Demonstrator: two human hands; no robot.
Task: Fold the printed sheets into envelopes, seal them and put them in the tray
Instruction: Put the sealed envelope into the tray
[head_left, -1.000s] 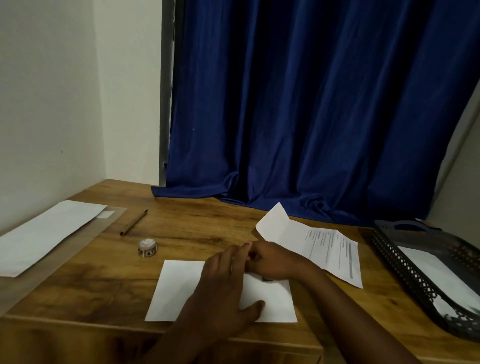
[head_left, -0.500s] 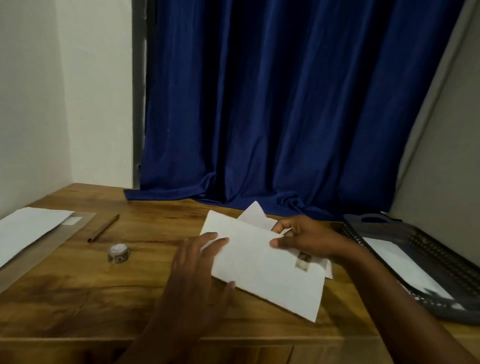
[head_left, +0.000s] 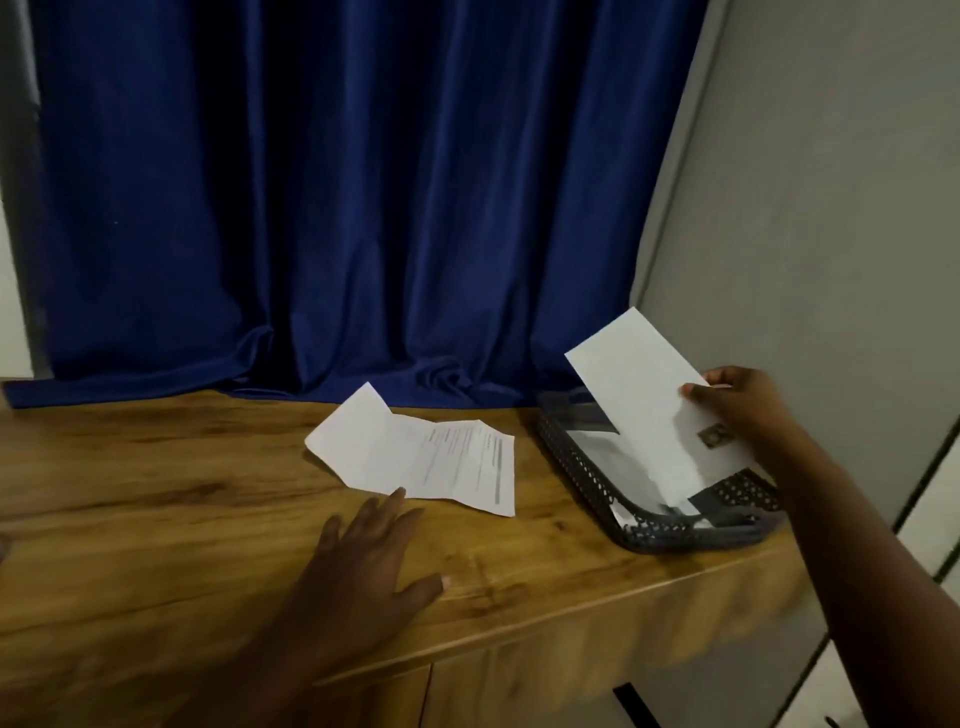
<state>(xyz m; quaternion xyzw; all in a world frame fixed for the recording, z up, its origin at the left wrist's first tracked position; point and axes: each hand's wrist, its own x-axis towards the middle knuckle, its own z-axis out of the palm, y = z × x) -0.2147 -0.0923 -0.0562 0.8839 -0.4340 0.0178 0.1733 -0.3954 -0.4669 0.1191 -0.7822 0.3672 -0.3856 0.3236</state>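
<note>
Left hand (head_left: 363, 566) sits low centre of frame, flat on the wooden desk (head_left: 156, 519), fingers spread, holding nothing; fingertips just short of the near edge of the printed sheet (head_left: 431, 457), probably bracing while the other arm reaches, or staging for the next fold. That sheet lies mid-frame, partly folded, one flap lifted at its left end; print too blurred to read. Right hand (head_left: 737, 405) at centre right pinches the envelope (head_left: 644, 410) by its right edge, thumb on the facing side, other fingers hidden behind the paper. Envelope is tilted, upper corner high, lower end dipping inside the dark mesh tray (head_left: 576, 457) at lower right, so looks like a drop-in under way, not released. Small dark square on its face near the thumb, likely the seal; can't confirm. Something pale already in the tray, mostly covered. Blue curtain (head_left: 337, 197) closes the far side.
</note>
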